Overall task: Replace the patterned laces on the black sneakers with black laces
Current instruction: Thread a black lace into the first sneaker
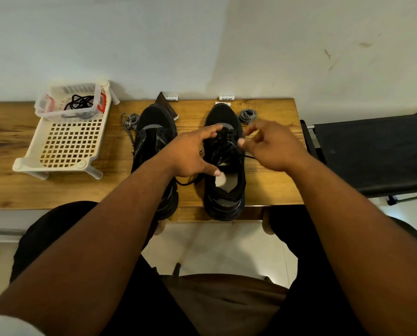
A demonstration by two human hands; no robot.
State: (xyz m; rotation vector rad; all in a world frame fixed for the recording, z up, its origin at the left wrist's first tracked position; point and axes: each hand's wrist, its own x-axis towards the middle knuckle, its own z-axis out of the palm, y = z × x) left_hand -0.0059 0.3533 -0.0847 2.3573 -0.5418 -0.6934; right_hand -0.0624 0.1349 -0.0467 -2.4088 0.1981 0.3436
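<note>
Black lace (227, 146) is being threaded through the right sneaker (224, 166) on the worktop (21, 190). Right hand (273, 149) fingers pinch a lace end; left hand (190, 156) fingers are spread, bracing the shoe. Next, by judgement: lace pulled snug through upper eyelets. Left sneaker (154, 141) looks unlaced; spare lace sits in the clear box (69, 103).

Between the two black sneakers (154, 151) a narrow strip of bench (270, 185) lay open, crossed only by a loose black lace (187, 182). The white perforated rack (64, 141) with its clear box (68, 103) blocked the left side. Two patterned lace bundles (248, 115) lay beside the toes. The wall (202, 44) closed the far edge.
</note>
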